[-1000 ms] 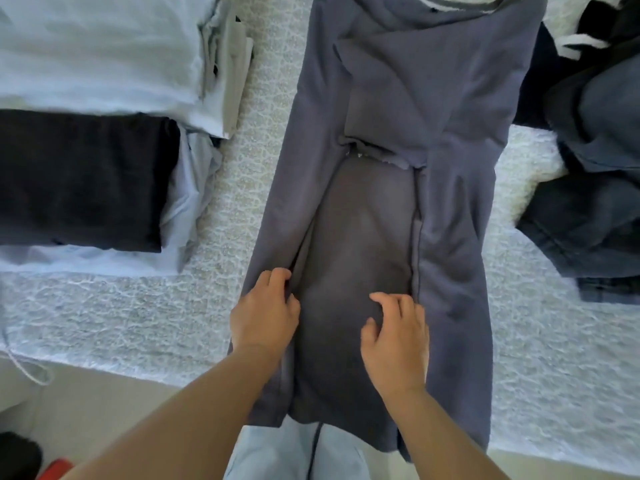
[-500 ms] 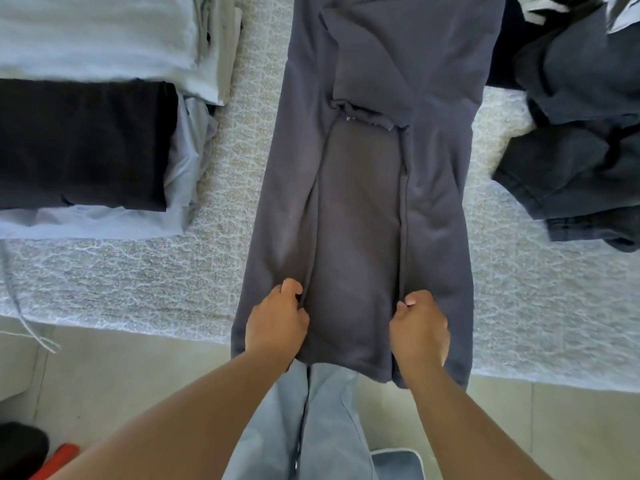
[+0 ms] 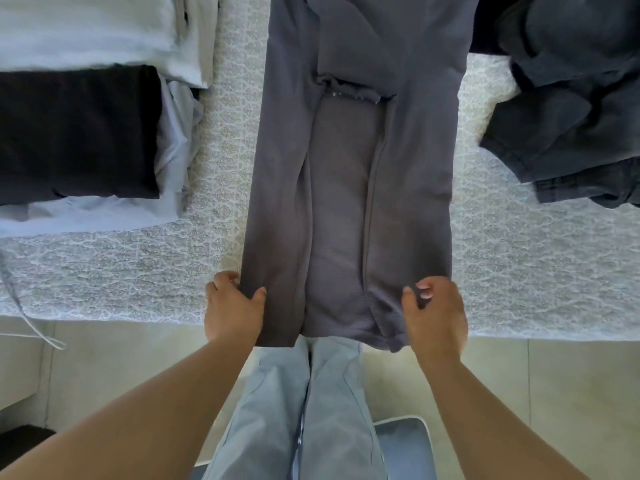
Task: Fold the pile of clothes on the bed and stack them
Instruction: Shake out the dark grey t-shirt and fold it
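Both hands gripped the grey garment's (image 3: 349, 188) near corners at the bed's (image 3: 145, 271) edge: left hand (image 3: 232, 311), right hand (image 3: 437, 313).

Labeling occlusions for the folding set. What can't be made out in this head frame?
- Grey shirt: collar end cut off by the top edge.
- Left hand fingers: tips curled under the shirt's corner, hidden.
- Folded stack: runs off the left edge; count unclear.
- Dark pile: crumpled, cut by the right edge; garments indistinguishable.
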